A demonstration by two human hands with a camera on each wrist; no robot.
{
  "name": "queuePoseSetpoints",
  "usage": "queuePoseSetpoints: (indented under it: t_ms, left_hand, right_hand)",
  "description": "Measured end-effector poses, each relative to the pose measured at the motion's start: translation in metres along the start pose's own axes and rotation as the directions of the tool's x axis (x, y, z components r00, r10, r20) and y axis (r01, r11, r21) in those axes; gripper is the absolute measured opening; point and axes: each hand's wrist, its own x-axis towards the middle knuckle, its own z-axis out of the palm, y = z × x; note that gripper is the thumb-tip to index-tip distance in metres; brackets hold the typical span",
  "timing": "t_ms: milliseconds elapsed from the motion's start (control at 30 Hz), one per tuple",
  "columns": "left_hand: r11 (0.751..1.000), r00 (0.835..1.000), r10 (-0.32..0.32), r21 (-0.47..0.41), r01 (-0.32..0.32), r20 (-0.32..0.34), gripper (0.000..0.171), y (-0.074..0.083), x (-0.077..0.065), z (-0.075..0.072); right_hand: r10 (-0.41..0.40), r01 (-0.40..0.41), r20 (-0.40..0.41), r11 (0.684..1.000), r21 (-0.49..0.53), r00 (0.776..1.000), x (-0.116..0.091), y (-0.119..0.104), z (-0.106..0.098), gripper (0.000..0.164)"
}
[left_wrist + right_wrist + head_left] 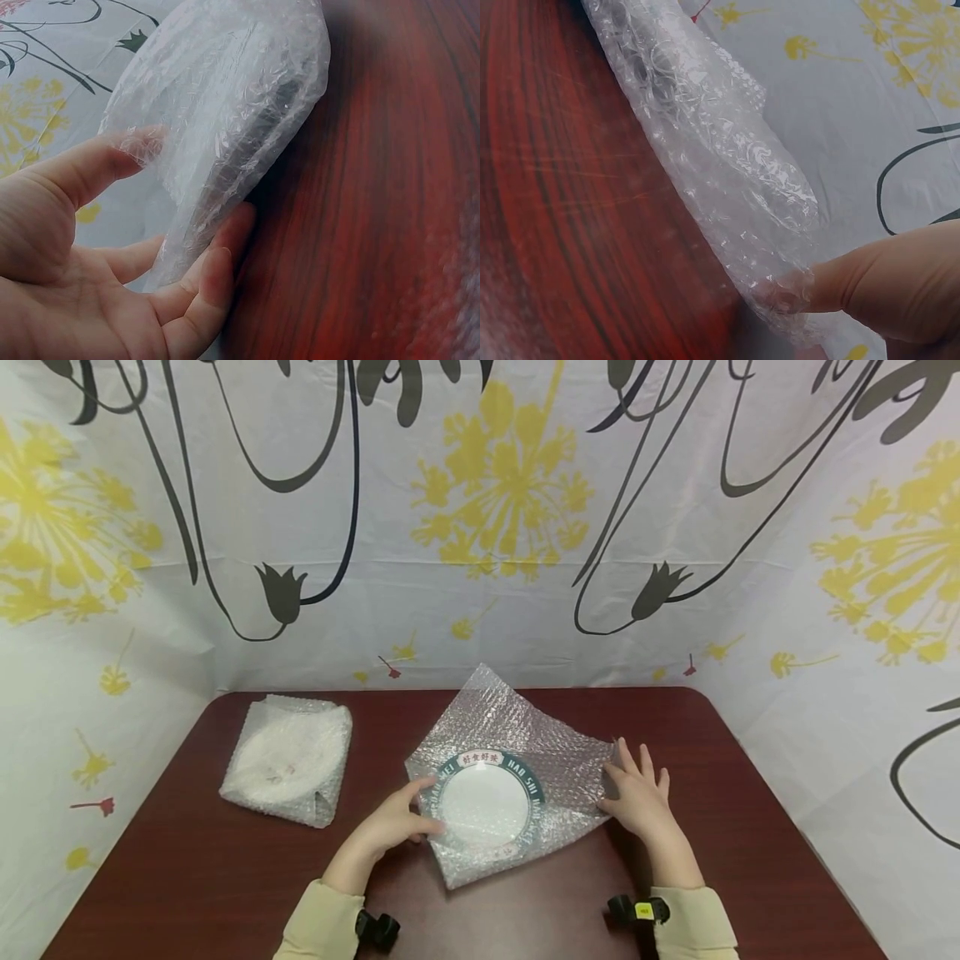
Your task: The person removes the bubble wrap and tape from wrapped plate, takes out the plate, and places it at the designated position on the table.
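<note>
A round white plate point(483, 806) with a dark teal lettered rim lies under a sheet of clear bubble wrap point(517, 727) in the middle of the table. At the plate's left edge my left hand point(390, 822) grips plate and wrap together. In the left wrist view its thumb lies on one side of the bubble wrap point(225, 127) and fingers curl under the other. My right hand point(641, 793) pinches the sheet's right edge, with several fingers spread upward. The right wrist view has the thumb point(840, 285) against the bubble wrap point(727, 180); the other fingers are hidden there.
A flat bundle in bubble wrap point(288, 760), with something round and white inside, lies at the table's back left. The dark red wooden table point(172, 877) meets a patterned white cloth backdrop point(465, 643) behind and at both sides.
</note>
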Motion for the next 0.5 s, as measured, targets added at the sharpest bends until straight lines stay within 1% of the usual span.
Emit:
queuePoseSetpoints:
  t_ms: [100,233,333,400,500]
  left_hand:
    - [1.000,1.000,-0.002,-0.003,0.002,-0.001,0.078,-0.0006,0.0006,0.0001]
    - [1.000,1.000,-0.005,-0.006,0.005,-0.001,0.077,-0.0010,0.0010,0.0001]
    - [1.000,1.000,-0.005,-0.010,0.005,-0.001,0.077,-0.0008,0.0008,0.0002]
    - [1.000,1.000,-0.007,-0.014,0.006,-0.002,0.077,-0.0008,0.0007,0.0003]
    - [1.000,1.000,-0.006,-0.017,0.006,-0.005,0.077,-0.0008,0.0005,0.0003]
  right_hand:
    - [-0.023,0.023,-0.013,1.000,-0.005,1.000,0.0001,-0.0013,-0.0005,0.068]
    - [-0.085,0.084,-0.039,0.996,-0.025,0.996,0.0004,-0.0034,-0.0015,0.067]
    - [-0.147,0.145,-0.050,0.989,-0.035,0.988,0.0002,-0.0047,-0.0013,0.059]
    - [-0.175,0.175,-0.046,0.985,-0.011,0.983,-0.0002,-0.0055,-0.0009,0.051]
    - [-0.182,0.183,-0.029,0.982,0.035,0.983,-0.0003,-0.0061,-0.0001,0.042]
